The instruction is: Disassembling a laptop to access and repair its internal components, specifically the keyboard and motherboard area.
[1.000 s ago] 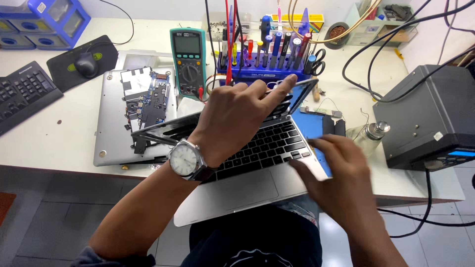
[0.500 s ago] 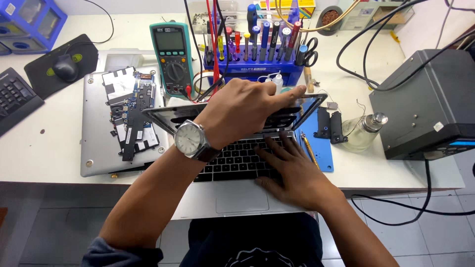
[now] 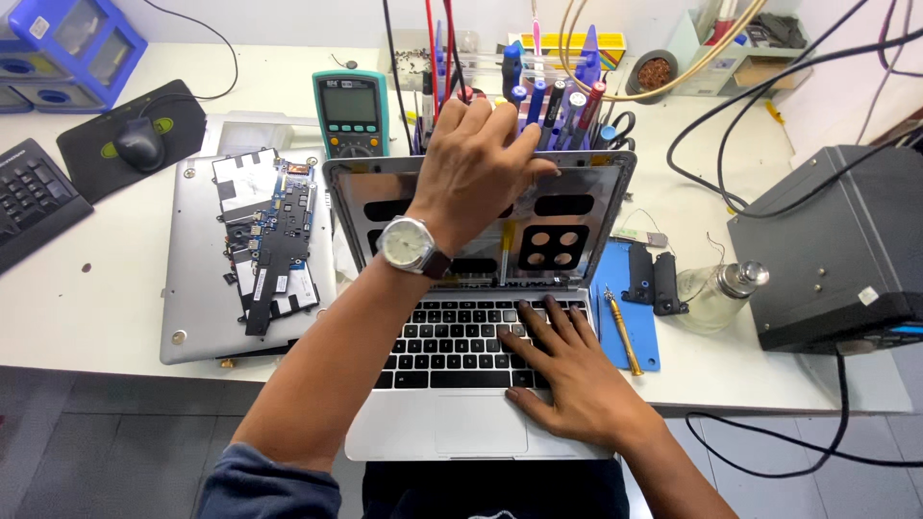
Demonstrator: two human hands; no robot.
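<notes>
A silver laptop (image 3: 452, 384) is set at the near edge of the white table (image 3: 96, 317), its front overhanging toward the person. Its lid (image 3: 577, 207) — stripped of the screen, bare metal with dark cutouts — is held by the left hand (image 3: 471, 178), whose grip is closed over the lid's top edge, fingers curled behind it. The right hand (image 3: 567, 370) is laid flat on the keyboard (image 3: 452, 341), grip released, nothing grasped.

Directly behind the lid a blue tool rack (image 3: 558, 96) full of upright screwdrivers is crowded in (the left fingers are just in front of the handles), with a green multimeter (image 3: 352, 113) beside it. To the left, almost touching the laptop, an opened laptop base (image 3: 207, 288) with exposed circuit boards is lying. To the right a blue mat (image 3: 635, 308) carries a brass-handled screwdriver (image 3: 621, 332) and two black parts (image 3: 654, 279); a small glass bottle (image 3: 716, 293) stands between it and a dark grey box (image 3: 836, 250). Cables are looped over the far right corner.

Open table is left only at the near left — a black keyboard (image 3: 34, 197) and mouse (image 3: 139, 144) are well apart.
</notes>
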